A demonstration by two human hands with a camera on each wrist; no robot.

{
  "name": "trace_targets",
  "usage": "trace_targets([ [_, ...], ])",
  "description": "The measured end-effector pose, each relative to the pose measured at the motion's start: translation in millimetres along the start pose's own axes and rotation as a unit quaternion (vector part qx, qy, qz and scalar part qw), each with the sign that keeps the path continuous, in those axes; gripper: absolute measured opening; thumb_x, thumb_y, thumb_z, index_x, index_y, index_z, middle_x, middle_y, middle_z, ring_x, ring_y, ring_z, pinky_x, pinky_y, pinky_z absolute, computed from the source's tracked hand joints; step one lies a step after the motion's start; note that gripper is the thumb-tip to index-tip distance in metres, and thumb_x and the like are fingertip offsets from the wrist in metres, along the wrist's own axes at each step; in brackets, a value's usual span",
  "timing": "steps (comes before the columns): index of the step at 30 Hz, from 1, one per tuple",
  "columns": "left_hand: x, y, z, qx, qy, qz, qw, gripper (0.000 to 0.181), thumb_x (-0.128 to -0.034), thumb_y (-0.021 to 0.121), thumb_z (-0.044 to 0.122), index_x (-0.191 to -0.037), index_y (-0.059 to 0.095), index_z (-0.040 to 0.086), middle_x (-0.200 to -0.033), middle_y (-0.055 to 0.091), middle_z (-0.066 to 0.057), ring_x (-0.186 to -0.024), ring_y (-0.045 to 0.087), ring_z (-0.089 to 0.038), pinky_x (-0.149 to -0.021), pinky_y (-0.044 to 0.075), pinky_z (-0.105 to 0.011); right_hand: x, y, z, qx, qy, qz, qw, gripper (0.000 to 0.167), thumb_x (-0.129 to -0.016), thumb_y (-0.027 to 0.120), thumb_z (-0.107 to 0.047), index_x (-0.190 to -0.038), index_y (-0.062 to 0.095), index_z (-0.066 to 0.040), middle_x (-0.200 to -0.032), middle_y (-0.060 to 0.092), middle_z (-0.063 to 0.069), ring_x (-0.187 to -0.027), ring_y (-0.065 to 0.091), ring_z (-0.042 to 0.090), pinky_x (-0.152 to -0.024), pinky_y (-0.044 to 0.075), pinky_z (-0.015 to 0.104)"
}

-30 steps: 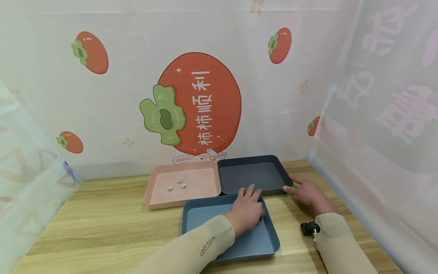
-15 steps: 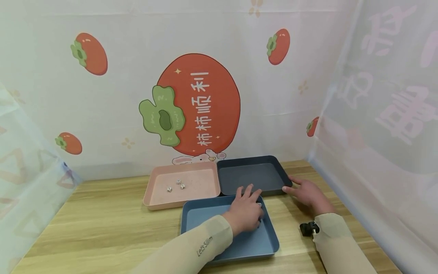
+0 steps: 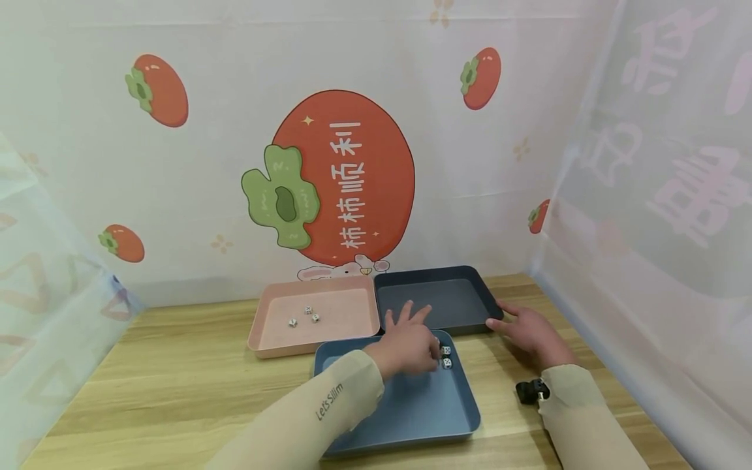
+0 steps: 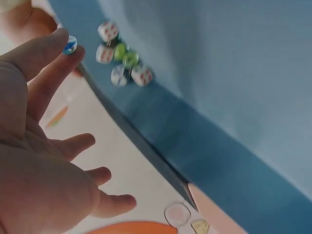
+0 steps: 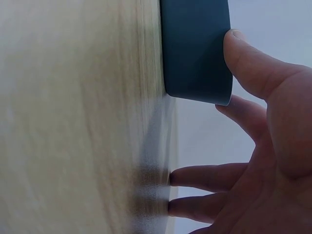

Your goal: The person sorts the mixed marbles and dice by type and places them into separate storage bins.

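Above the blue tray (image 3: 411, 405), my left hand (image 3: 405, 346) pinches a clear marble with blue inside (image 4: 70, 45) between thumb and index finger, the other fingers spread. Several white dice (image 3: 447, 363) lie in that tray's back right corner; the left wrist view shows them around green marbles (image 4: 130, 59). My right hand (image 3: 525, 331) holds the near right corner of the dark navy tray (image 3: 437, 303), thumb and index finger on its wall (image 5: 197, 53), other fingers extended at the wooden surface.
A pink tray (image 3: 346, 313) with three dice (image 3: 315, 318) stands left of the navy tray, behind the blue one. A black object (image 3: 532, 391) sits at the right cuff. Printed cloth hangs behind and at both sides.
My left hand has lifted and moved left from the blue tray's back right corner, uncovering dice there. My right hand has stayed at the navy tray's corner.
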State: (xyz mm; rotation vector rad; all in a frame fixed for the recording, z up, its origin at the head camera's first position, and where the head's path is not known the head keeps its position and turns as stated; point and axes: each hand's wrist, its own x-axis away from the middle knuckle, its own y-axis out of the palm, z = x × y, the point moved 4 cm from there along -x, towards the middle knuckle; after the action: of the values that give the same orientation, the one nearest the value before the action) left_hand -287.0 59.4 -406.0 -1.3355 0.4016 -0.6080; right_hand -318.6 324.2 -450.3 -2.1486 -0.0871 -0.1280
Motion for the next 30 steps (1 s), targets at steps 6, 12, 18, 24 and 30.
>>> trace_targets([
  [6,3.2,-16.4,-25.1,0.039,-0.029,0.014,0.9987,0.008,-0.0861,0.079,0.036,-0.094,0.08,0.034,-0.161,0.027,-0.007,-0.148,0.008,-0.041,-0.109,0.009,-0.071,0.5,-0.5,0.0,-0.001,0.008,0.001,1.0,0.086,-0.094,0.059,-0.058,-0.155,0.031,-0.004,-0.147,0.035,0.037,-0.132,0.032,0.058,-0.102,0.03,0.069],
  [12,9.6,-34.7,-54.5,0.063,-0.057,0.043,0.9955,0.012,-0.0881,0.077,0.033,-0.099,0.081,0.03,-0.16,0.029,-0.011,-0.148,0.008,-0.04,-0.109,0.006,-0.07,1.6,-1.0,-0.9,-0.001,0.007,0.002,1.0,0.087,-0.094,0.059,-0.059,-0.155,0.032,-0.004,-0.147,0.035,0.037,-0.131,0.032,0.058,-0.101,0.03,0.069],
  [18,14.5,-58.5,-88.6,0.034,-0.081,0.065,0.994,0.013,-0.0892,0.074,0.034,-0.099,0.08,0.03,-0.155,0.037,-0.014,-0.147,0.012,-0.04,-0.11,0.008,-0.069,0.9,-0.1,-1.3,-0.002,0.009,0.003,1.0,0.087,-0.093,0.059,-0.059,-0.155,0.032,-0.004,-0.146,0.036,0.037,-0.131,0.033,0.058,-0.102,0.03,0.069],
  [24,21.6,-86.2,-128.4,0.017,-0.115,0.084,0.9897,0.016,-0.0904,0.07,0.031,-0.104,0.079,0.029,-0.156,0.032,-0.018,-0.145,0.008,-0.047,-0.108,0.008,-0.071,1.4,0.7,-1.1,-0.001,0.012,0.005,0.9999,0.088,-0.093,0.059,-0.06,-0.154,0.032,-0.003,-0.146,0.035,0.038,-0.131,0.033,0.058,-0.101,0.03,0.069],
  [30,35.3,-102.6,-168.4,0.017,-0.153,0.106,0.9824,0.019,-0.0932,0.069,0.028,-0.109,0.079,0.024,-0.155,0.034,-0.021,-0.144,0.006,-0.049,-0.106,0.005,-0.072,1.5,0.0,-2.5,-0.001,0.004,0.006,1.0,0.087,-0.094,0.059,-0.059,-0.154,0.032,-0.002,-0.146,0.036,0.038,-0.131,0.033,0.059,-0.101,0.03,0.069],
])
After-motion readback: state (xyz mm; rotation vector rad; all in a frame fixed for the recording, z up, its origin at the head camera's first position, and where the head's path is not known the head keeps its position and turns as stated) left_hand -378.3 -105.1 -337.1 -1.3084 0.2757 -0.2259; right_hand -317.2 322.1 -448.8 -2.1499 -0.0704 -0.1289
